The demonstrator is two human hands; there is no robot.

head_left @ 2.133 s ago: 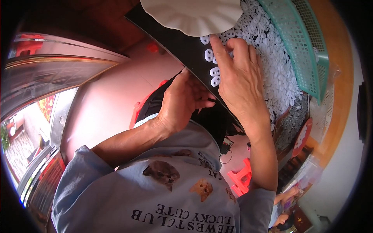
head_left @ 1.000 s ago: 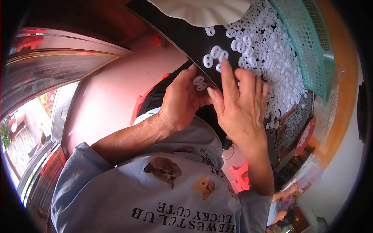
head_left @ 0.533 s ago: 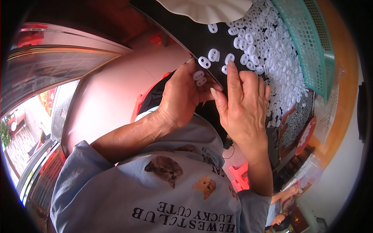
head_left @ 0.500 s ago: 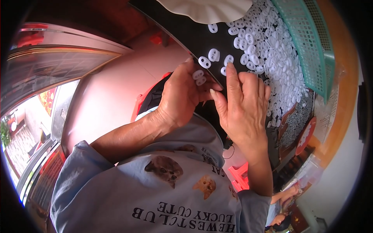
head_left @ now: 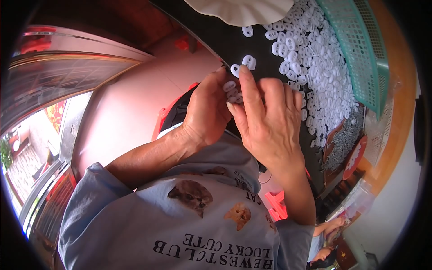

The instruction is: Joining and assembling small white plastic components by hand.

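Observation:
My left hand is cupped just below the edge of the black tabletop, with several small white two-hole plastic pieces in its palm. Its fingers are partly hidden behind my right hand. The right index finger stretches out and its tip touches a white oval piece at the table edge, while the thumb stands apart over the cupped palm. Right beside that fingertip lie a couple more white pieces. A large heap of the same pieces spreads to the right.
A cream scalloped dish sits at the far edge. Right of the heap stands a green perforated basket. Nearer are a pile of small grey metal parts and a red-and-white round object. Another person is at lower right.
My right hand has moved left, toward the table edge and my left hand. The pieces formerly under its index finger have left the tabletop, and more now show in my left palm.

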